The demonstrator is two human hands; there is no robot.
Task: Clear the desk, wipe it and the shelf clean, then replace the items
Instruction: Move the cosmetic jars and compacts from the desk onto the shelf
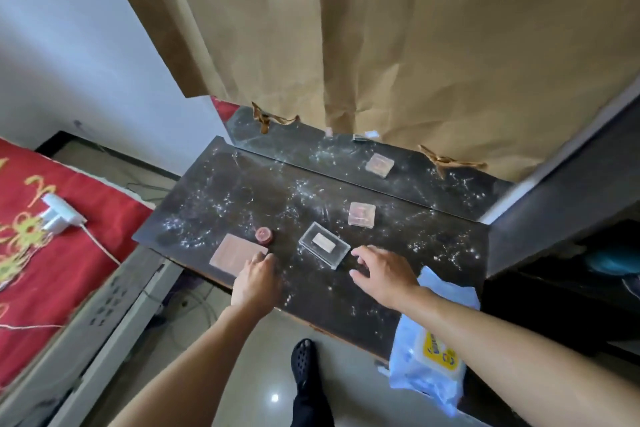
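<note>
On desk [225,191]: 2 clear cases – oblong case [323,248], square pinkish case [362,214]; 1 flat pink card [233,253]; 1 small round red jar [264,235]; 1 wipes pack [429,347]. Hands: 2 – left hand [258,276], right hand [384,274]. Off desk: 1 black shoe [304,362], 1 white charger [62,213].

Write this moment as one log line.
stage: clearing dusty desk | left hand: touching pink card | right hand: open, near clear case

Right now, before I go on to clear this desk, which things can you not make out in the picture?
Head view:
Left hand: its curled fingers cover the pink card's corner; grip unclear.
Wipes pack: print partly behind the right forearm, too small.
Shelf: dark, cut off by the right edge.
Mirror: mostly behind brown paper.
</note>
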